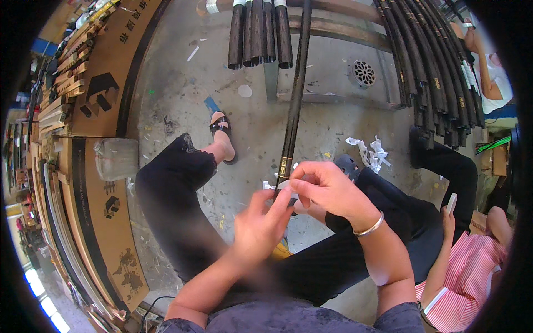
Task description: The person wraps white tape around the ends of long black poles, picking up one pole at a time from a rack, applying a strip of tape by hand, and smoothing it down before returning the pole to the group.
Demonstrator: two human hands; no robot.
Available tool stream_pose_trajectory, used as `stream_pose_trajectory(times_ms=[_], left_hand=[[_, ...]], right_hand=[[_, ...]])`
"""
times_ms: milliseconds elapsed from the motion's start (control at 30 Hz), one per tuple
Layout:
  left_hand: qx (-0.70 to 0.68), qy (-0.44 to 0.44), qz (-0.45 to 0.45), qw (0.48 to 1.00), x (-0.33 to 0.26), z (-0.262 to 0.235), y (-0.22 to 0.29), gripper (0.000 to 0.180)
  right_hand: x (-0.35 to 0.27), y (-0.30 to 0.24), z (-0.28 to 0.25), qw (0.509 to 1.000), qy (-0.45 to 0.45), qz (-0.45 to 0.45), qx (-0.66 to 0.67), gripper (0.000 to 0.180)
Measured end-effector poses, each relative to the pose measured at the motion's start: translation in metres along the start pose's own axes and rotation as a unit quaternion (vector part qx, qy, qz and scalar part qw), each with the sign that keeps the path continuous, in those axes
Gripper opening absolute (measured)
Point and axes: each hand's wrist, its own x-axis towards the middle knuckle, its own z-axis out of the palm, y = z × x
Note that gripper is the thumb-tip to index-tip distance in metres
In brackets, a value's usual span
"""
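Note:
A long black rod (294,94) with a small gold label runs from a wooden rack at the top down to my lap. My left hand (261,225) closes round the rod's lower end. My right hand (322,186) pinches a small white strip (284,186) against the rod just under the gold label. A silver bangle (369,226) sits on my right wrist. My legs in black trousers spread out below the hands.
Bundles of black rods rest on the rack, a short one (260,33) at top middle and a long one (433,66) at top right. Brown cardboard boxes (102,83) line the left. White paper scraps (371,151) and a floor drain (364,72) mark the concrete. A person in a striped top (472,272) sits at right.

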Motion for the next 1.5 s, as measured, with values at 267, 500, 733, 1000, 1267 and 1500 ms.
stream_pose_trajectory(times_ms=[267, 500, 733, 1000, 1267, 1500], left_hand=[[-0.025, 0.015, 0.004, 1.000, 0.004, 0.006, -0.006, 0.061], [-0.037, 0.016, -0.006, 0.999, 0.005, 0.007, -0.007, 0.061], [-0.054, 0.024, -0.003, 0.998, 0.005, 0.009, -0.009, 0.062], [-0.055, 0.026, -0.005, 0.998, 0.006, 0.009, -0.010, 0.062], [-0.058, 0.026, 0.000, 0.998, 0.007, 0.010, -0.012, 0.061], [-0.053, 0.027, 0.001, 0.998, 0.007, 0.010, -0.013, 0.061]], right_hand=[[0.003, -0.003, -0.001, 1.000, 0.009, -0.001, -0.024, 0.021], [0.004, -0.006, -0.002, 0.999, 0.006, -0.001, -0.036, 0.023], [0.006, -0.005, -0.004, 0.999, -0.003, -0.003, -0.046, 0.023], [0.008, -0.001, -0.003, 0.999, 0.004, 0.001, -0.049, 0.023], [0.009, 0.001, -0.003, 0.999, 0.003, -0.001, -0.049, 0.022], [0.009, 0.001, -0.003, 0.999, 0.002, 0.003, -0.041, 0.022]])
